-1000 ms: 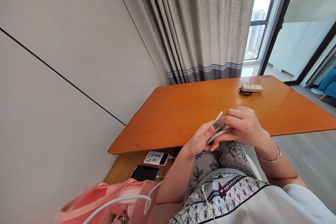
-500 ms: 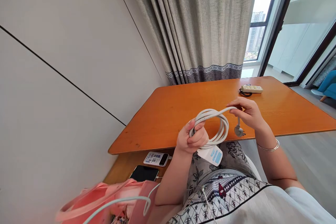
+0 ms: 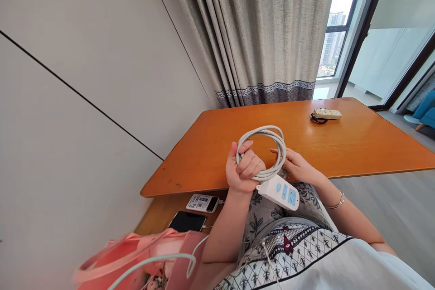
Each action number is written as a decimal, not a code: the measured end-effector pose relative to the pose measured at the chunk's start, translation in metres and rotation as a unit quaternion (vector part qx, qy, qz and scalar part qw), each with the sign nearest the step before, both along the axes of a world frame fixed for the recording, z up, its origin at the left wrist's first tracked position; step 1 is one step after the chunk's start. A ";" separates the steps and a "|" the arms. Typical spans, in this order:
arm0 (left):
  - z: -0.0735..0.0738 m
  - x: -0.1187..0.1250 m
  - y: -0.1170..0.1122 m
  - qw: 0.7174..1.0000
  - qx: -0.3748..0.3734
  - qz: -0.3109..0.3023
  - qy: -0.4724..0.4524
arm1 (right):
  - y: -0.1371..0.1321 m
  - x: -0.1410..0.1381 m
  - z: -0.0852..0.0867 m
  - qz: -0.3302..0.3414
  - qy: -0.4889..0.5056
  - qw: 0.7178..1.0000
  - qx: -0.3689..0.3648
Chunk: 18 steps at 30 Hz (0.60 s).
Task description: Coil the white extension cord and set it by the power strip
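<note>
My left hand [image 3: 248, 170] is closed round a white cord [image 3: 279, 138] wound into a loose, several-turn coil. From the bottom of that coil hangs a white power strip [image 3: 280, 192] with blue socket panels, tilted above my lap. My right hand [image 3: 299, 165] is at the coil's right side, fingers curled round behind the cord. One fingertip shows through the middle of the loop. The cord's plug is hidden from view.
A wooden table [image 3: 210, 145] spans the front. On it, far right, lies another power strip [image 3: 326, 113] with a black cord. A phone [image 3: 187, 222], a power bank [image 3: 203, 203] and a pink bag [image 3: 118, 253] are at lower left.
My right hand has moved left and in behind the coil, and the free cord end with the plug has gone from sight. The coil is raised and rounder; more of the power strip shows.
</note>
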<state>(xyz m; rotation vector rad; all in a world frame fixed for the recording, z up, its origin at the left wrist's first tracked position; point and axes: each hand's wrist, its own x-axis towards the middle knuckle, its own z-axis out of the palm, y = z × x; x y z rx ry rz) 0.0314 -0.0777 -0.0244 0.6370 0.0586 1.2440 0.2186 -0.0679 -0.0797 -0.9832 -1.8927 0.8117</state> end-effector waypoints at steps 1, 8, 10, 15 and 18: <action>0.000 0.001 0.000 1.000 -0.004 -0.005 0.000 | 0.001 0.001 0.000 -0.011 -0.017 1.000 0.004; -0.003 0.008 -0.001 1.000 -0.004 -0.023 -0.005 | -0.003 -0.006 0.007 0.048 0.014 0.994 -0.101; -0.002 0.008 -0.001 1.000 0.000 -0.017 -0.013 | -0.005 -0.008 0.010 0.064 0.003 0.995 -0.079; 0.002 0.006 0.000 0.998 0.010 0.047 -0.037 | -0.010 -0.007 0.009 0.000 -0.055 0.996 -0.065; 0.004 0.005 0.001 0.994 0.011 0.097 -0.043 | -0.011 -0.004 0.000 -0.051 -0.083 0.994 -0.044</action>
